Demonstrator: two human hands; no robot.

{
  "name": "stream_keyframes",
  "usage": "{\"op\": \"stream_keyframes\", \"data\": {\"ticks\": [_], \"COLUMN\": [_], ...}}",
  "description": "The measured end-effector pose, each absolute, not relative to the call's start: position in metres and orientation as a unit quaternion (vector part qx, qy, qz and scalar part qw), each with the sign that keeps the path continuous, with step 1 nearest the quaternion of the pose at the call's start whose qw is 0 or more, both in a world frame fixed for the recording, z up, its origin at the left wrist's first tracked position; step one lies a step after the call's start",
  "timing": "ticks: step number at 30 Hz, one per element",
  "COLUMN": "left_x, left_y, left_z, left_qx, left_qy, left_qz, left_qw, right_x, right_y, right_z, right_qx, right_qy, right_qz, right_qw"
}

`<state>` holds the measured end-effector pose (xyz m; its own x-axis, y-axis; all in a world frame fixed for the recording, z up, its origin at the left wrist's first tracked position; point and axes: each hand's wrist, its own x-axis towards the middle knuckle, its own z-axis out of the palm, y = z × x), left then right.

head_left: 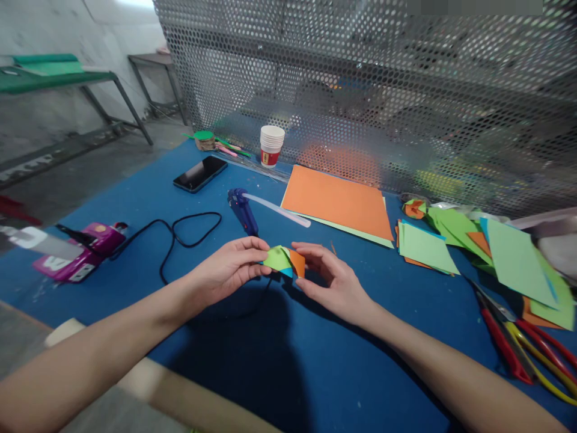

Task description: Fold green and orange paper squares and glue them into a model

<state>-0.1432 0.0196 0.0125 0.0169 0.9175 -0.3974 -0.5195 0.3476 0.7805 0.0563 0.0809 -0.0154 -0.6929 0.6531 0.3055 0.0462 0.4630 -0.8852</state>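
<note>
A small folded paper piece [278,259] in green, blue and orange is held above the blue table, between my two hands. The fingers of my left hand [232,267] pinch its green and blue end. My right hand [331,282] grips the orange end between thumb and fingers. Just beyond the piece lies a blue glue gun [243,211] with a long translucent glue stick [279,209] jutting from its back. Its nozzle end is hidden behind my left hand.
A purple power strip [79,252] with a black cord lies left, a phone [201,174] behind it. Stacked paper cups [271,146] stand by the perforated metal panel [315,84]. Orange sheets [338,201], green paper squares [426,246] and red-handled cutting tools [505,343] lie right.
</note>
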Motion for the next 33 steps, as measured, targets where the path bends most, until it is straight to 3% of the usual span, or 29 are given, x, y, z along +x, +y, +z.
{"op": "stream_keyframes", "data": {"ticks": [15,25,33], "left_x": [-0.149,-0.149,-0.139], "left_y": [0.018,0.018,0.013], "left_z": [0.007,0.011,0.013], "left_qx": [0.280,0.273,0.310], "left_qy": [0.431,0.450,0.456], "left_qz": [0.532,0.554,0.574], "left_qw": [0.673,0.645,0.605], "right_x": [0.058,0.060,0.061], "right_y": [0.080,0.082,0.083], "right_z": [-0.017,-0.021,-0.026], "right_qx": [-0.188,-0.178,-0.187], "right_qy": [-0.841,-0.893,-0.889], "right_qz": [0.347,0.156,0.146], "right_qw": [0.369,0.382,0.391]}}
